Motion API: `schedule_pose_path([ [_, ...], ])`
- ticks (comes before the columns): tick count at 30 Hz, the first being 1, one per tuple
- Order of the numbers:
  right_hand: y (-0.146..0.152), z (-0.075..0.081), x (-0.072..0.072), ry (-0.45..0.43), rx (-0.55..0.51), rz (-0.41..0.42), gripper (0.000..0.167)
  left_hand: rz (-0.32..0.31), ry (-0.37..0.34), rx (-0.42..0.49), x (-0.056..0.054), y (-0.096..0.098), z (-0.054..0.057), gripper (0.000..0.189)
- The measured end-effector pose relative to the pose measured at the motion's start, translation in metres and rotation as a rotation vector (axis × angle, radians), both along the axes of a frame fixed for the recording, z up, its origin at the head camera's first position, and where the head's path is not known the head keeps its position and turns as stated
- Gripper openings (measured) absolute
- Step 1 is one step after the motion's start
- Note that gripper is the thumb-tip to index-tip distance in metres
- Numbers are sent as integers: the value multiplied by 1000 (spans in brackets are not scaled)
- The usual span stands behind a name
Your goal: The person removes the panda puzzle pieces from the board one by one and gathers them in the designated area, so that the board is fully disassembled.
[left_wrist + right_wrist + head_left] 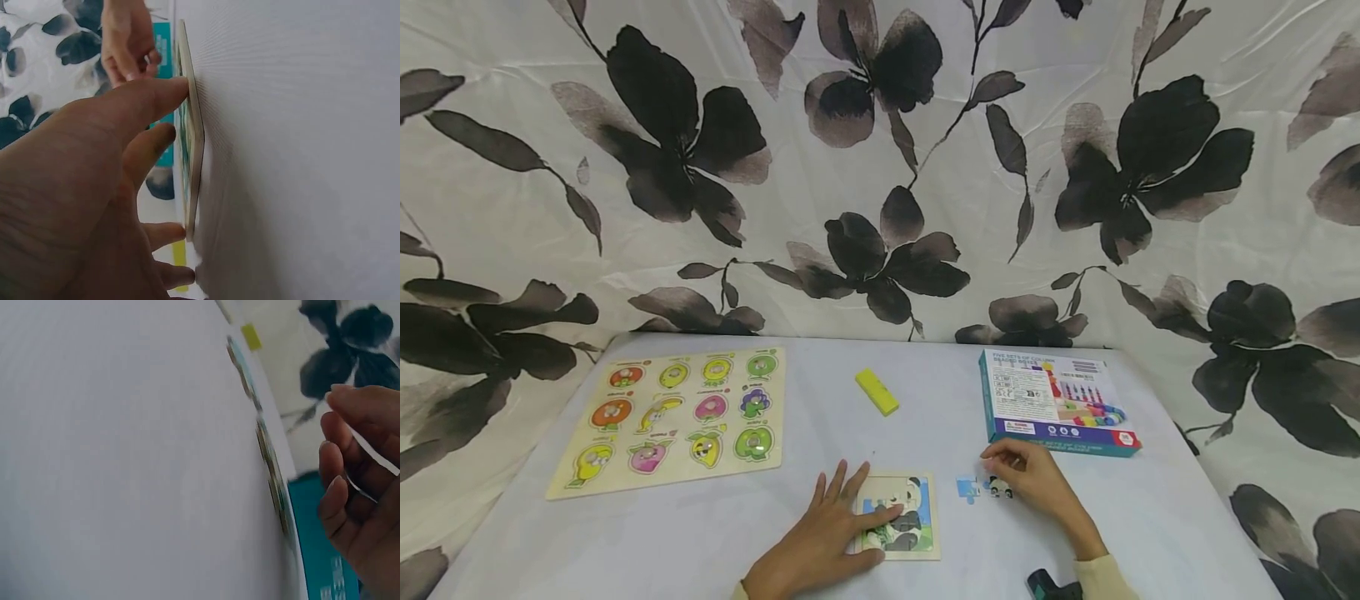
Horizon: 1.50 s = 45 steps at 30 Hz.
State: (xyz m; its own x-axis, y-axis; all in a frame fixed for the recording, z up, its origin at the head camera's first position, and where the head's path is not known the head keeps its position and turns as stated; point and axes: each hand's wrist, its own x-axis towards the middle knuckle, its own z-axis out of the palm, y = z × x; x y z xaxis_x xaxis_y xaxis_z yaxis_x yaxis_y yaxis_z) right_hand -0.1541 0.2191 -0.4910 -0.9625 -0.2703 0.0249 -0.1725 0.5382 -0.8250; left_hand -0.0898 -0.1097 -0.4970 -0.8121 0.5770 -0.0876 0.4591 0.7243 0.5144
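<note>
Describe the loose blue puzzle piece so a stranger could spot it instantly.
On the white tabletop, find the framed panda puzzle that the left hand touches. Just beyond its edge, toward the right hand, lies the blue puzzle piece, mostly light blue, unlike the black-and-white piece beside it.

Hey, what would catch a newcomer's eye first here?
Probably the backdrop, its large dark flowers rising behind the white table. Next might come the colourful fruit board at the table's left, then the panda puzzle front and centre, with the left hand on it.
</note>
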Motion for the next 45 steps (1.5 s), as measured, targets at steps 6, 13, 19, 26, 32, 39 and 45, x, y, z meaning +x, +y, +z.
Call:
schedule_pose_path([
  [6,-40,2,-4,48,14,84,8,-32,0,-18,-3,9,1,60],
  [13,-73,-4,-9,87,27,243,8,-76,42,-104,-8,12,0,62],
  [19,-85,-9,-14,100,-3,292,9,-58,52,-99,-14,7,1,59],
  [26,-92,-12,-15,113,63,301,11,-46,27,-84,-16,4,2,58],
  [32,-94,-11,-14,148,133,316,11,-37,23,-76,-16,4,2,57],
  [39,-94,-12,-11,150,138,329,7,-38,29,-81,-17,4,3,57],
  [45,-94,-11,-9,146,133,333,6,-38,33,-77,-16,4,4,57],
])
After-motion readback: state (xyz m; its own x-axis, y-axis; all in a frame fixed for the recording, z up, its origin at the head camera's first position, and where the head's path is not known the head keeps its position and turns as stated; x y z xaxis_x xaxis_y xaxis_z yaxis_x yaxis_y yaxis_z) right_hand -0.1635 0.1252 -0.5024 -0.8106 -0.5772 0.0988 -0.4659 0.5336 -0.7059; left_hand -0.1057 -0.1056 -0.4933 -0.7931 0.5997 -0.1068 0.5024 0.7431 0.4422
